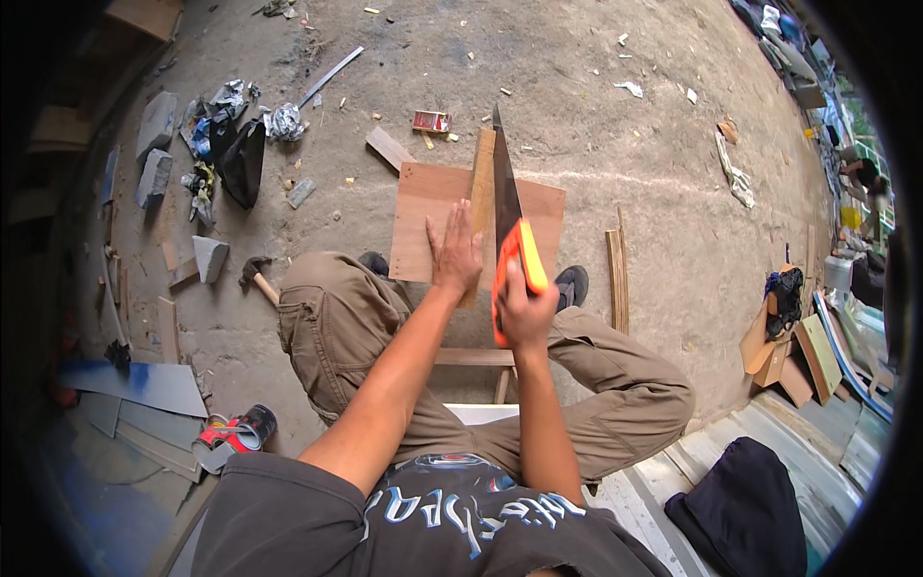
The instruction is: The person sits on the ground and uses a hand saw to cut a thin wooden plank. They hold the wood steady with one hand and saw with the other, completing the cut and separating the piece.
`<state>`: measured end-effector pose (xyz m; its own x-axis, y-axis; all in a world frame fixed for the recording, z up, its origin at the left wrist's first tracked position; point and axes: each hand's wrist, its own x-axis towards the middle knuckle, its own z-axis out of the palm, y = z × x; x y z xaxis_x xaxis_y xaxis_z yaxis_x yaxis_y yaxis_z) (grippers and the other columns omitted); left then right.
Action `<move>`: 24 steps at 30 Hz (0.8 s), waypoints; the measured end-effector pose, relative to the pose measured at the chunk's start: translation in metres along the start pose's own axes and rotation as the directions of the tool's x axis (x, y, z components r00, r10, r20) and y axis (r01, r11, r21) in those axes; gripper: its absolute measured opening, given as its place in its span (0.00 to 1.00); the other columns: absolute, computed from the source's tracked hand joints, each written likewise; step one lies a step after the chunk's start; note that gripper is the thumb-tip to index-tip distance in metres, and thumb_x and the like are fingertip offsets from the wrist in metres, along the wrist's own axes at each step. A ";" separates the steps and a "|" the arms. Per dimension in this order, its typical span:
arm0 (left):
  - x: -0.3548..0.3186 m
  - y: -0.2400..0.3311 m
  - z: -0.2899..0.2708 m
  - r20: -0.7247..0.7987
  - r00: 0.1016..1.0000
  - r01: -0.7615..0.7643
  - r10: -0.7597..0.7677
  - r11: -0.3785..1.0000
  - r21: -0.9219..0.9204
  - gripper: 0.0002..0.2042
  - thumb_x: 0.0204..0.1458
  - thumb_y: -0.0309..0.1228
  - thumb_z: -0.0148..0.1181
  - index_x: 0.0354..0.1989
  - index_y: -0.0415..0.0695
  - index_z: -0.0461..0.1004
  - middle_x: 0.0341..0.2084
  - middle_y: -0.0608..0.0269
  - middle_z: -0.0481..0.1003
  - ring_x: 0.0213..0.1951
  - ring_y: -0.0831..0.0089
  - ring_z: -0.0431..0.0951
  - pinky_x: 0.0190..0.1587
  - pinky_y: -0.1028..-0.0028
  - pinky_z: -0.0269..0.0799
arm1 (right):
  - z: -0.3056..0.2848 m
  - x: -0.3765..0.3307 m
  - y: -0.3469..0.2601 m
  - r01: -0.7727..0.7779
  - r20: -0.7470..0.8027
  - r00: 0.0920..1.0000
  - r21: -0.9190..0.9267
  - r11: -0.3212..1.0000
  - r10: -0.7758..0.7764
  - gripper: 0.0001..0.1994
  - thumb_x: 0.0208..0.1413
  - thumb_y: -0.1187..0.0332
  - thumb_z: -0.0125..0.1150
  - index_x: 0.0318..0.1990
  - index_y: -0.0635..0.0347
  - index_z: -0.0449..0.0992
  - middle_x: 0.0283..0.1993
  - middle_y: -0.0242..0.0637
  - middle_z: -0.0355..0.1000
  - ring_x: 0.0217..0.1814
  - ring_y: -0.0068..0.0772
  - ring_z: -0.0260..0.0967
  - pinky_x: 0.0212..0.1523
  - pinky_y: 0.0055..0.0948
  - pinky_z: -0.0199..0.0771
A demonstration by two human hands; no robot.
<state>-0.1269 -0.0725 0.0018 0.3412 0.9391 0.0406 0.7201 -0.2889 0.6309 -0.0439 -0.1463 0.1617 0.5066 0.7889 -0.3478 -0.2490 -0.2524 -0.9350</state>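
Observation:
My right hand (pixel 527 306) is wrapped round the orange and yellow handle of a handsaw (pixel 507 192). Its dark blade points away from me, along the right side of a narrow wooden strip (pixel 483 159). That strip lies lengthwise over a square brown wooden board (pixel 416 207) low in front of my legs. Flat on the board and against the strip's left side is my left hand (pixel 455 248), its fingers stretched out. Whether the saw teeth touch the wood, I cannot tell.
A claw hammer (pixel 260 276) lies by my left knee. Concrete chunks (pixel 155 178) and a black plastic bag (pixel 236 159) are at the left. A small red box (pixel 432 121) lies beyond the board. Long wooden strips (pixel 617 279) rest at the right, and a paint can (pixel 252 428) stands lower left.

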 end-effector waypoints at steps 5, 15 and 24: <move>0.003 0.003 0.003 -0.002 1.000 -0.018 0.018 1.000 0.008 0.33 0.60 0.35 0.48 0.73 0.41 0.46 0.72 0.55 0.54 0.73 0.63 0.52 0.72 0.44 0.25 | 0.013 0.039 0.005 0.123 -0.042 0.991 -0.156 0.980 -0.131 0.14 0.62 0.67 0.58 0.25 0.64 0.70 0.17 0.27 0.64 0.20 0.17 0.60 0.21 0.27 0.59; 0.000 0.008 0.005 -0.005 1.000 -0.027 0.027 0.999 -0.024 0.34 0.60 0.35 0.49 0.73 0.41 0.46 0.71 0.54 0.55 0.73 0.62 0.52 0.72 0.43 0.27 | 0.019 0.075 0.000 0.073 -0.053 0.996 -0.008 0.997 -0.073 0.14 0.62 0.68 0.57 0.24 0.62 0.71 0.17 0.24 0.65 0.18 0.16 0.60 0.19 0.25 0.58; 0.003 0.004 -0.003 -0.023 1.000 -0.014 0.014 1.000 -0.014 0.33 0.60 0.35 0.49 0.73 0.40 0.47 0.71 0.54 0.56 0.73 0.63 0.53 0.72 0.43 0.28 | -0.005 -0.013 0.005 0.059 -0.046 0.997 -0.058 0.997 -0.062 0.12 0.63 0.72 0.55 0.26 0.61 0.67 0.16 0.22 0.60 0.14 0.13 0.54 0.15 0.20 0.53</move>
<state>-0.1243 -0.0708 0.0067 0.3374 0.9390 0.0668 0.7069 -0.2996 0.6407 -0.0480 -0.1608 0.1608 0.5582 0.7765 -0.2924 -0.1701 -0.2378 -0.9563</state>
